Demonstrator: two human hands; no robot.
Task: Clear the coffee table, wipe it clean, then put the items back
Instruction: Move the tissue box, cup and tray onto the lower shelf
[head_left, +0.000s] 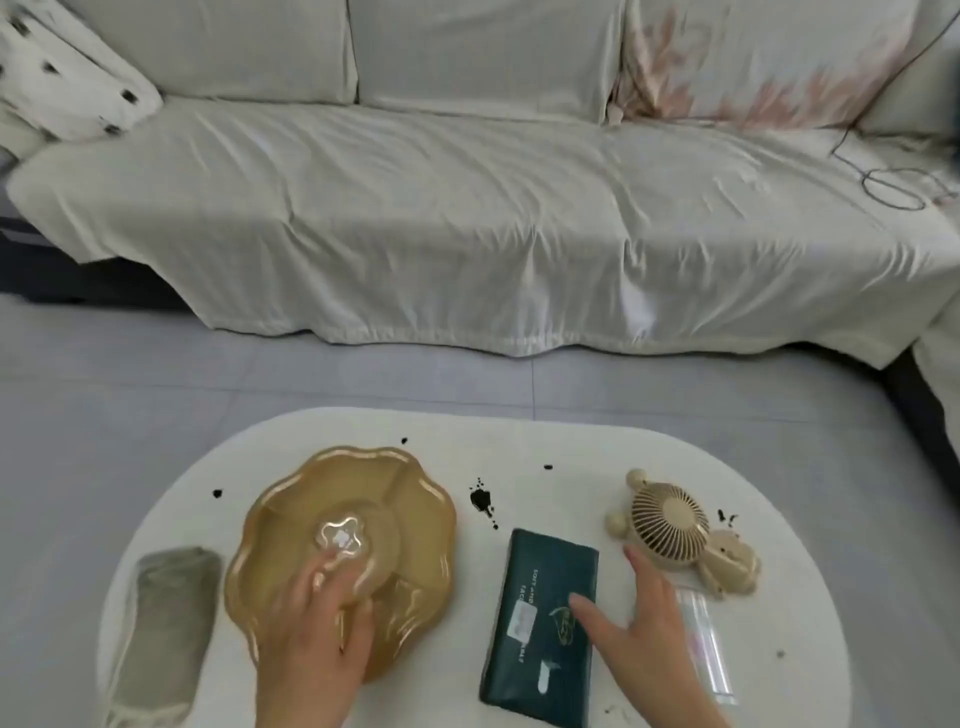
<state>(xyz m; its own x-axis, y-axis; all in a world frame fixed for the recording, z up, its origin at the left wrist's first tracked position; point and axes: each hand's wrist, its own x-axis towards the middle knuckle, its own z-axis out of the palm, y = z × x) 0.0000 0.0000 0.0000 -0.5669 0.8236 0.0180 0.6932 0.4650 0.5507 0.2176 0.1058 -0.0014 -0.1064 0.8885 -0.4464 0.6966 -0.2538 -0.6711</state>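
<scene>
A white oval coffee table (597, 447) carries dark ink-like spots (482, 500). An amber flower-shaped divided tray (410, 499) stands at its left, and my left hand (317, 639) rests on the tray's domed centre lid. A dark green tissue pack (540, 587) lies in the middle. My right hand (644, 618) hovers with fingers spread between the pack and a beige bear-shaped mini fan (675, 525), the thumb over the pack. A folded grey cloth (166, 623) lies at the table's left end. A clear plastic packet (709, 644) sits partly under my right hand.
A long sofa under a pale cover (467, 208) runs across the far side, with a spotted cushion (72, 88) at left and a dark cable (893, 182) at right. Grey tiled floor (156, 379) lies between sofa and table.
</scene>
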